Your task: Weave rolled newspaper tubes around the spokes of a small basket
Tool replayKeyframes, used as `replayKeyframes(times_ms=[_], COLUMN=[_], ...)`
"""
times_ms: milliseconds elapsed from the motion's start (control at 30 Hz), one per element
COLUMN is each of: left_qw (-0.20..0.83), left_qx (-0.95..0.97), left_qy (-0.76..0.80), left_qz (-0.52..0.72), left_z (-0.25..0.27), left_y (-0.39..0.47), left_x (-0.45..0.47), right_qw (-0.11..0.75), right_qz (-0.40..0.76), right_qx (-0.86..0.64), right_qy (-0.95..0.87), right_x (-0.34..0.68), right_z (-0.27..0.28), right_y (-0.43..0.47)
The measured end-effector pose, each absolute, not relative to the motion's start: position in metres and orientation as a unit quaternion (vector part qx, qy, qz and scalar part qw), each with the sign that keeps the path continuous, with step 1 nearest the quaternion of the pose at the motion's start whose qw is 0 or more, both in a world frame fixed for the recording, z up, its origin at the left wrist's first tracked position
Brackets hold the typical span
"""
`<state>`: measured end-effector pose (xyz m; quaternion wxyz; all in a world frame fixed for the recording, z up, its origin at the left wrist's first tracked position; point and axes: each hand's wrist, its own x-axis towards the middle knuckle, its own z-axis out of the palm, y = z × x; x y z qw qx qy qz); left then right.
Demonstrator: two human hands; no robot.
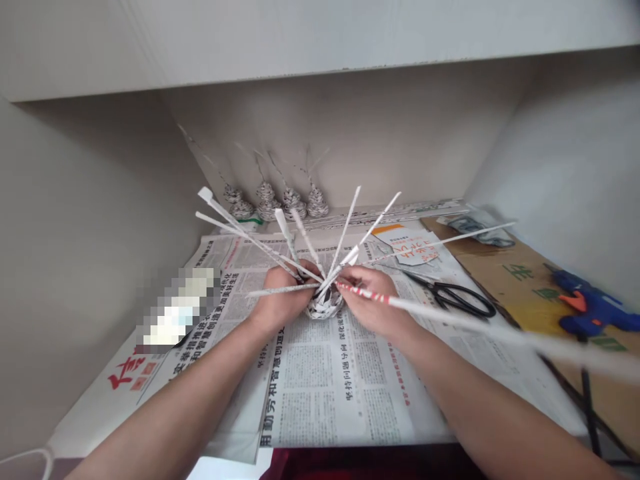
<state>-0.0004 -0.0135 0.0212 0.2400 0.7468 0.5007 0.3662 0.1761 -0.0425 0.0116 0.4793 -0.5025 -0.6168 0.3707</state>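
Observation:
Between my hands is a small woven paper piece [325, 308], its rounded base low over the newspaper [320, 373]. Rolled paper strips [350, 223] fan out from its top in several directions. My left hand [283, 297] is closed around its left side, the fingertips partly hidden behind the strips. My right hand [373, 300] grips the right side near the top, fingers bent in. A long paper tube with a red-patterned end [370, 294] runs from the piece across my right hand toward the right edge of the view.
Several finished-looking woven gourds [295, 203] stand by the back wall. Long paper rods [400, 215] lie to their right. Black scissors [455, 298] rest on the newspaper at right. A blue glue gun [595, 303] sits on cardboard [485, 273]. A blurred-out object [180, 307] lies at left.

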Motion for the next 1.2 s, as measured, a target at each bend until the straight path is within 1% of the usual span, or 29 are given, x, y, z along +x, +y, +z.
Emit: replayKeyframes(times_ms=[100,233,367,500,633,800,900,1000,1200], left_qw=[0.242,0.214,0.215,0.248,0.284,0.306,0.286,0.264,0.279], left_qx=[0.758,0.777,0.780,0.765,0.759,0.760,0.761,0.763,0.749], left_qy=[0.486,0.461,0.449,0.456,0.459,0.458,0.466,0.472,0.473], left_qz=[0.362,0.371,0.378,0.382,0.365,0.344,0.348,0.354,0.371], left_z=[0.023,0.025,0.026,0.023,0.023,0.027,0.023,0.017,0.020], left_y=[-0.015,-0.017,-0.018,-0.019,-0.022,-0.024,-0.022,-0.019,-0.022], left_x=[0.000,0.000,0.001,0.003,0.005,0.006,0.005,0.004,0.007], right_qw=[0.468,0.451,0.455,0.460,0.433,0.410,0.400,0.431,0.493], right_qz=[0.391,0.436,0.461,0.496,0.524,0.521,0.523,0.479,0.386], right_qx=[-0.476,-0.464,-0.449,-0.421,-0.417,-0.408,-0.414,-0.414,-0.403], right_qy=[-0.633,-0.625,-0.615,-0.605,-0.604,-0.628,-0.628,-0.643,-0.668], right_x=[0.176,0.177,0.177,0.178,0.179,0.180,0.176,0.171,0.170], right_z=[0.014,0.017,0.016,0.013,0.016,0.021,0.023,0.025,0.030], right_y=[-0.045,-0.045,-0.042,-0.039,-0.038,-0.040,-0.044,-0.050,-0.058])
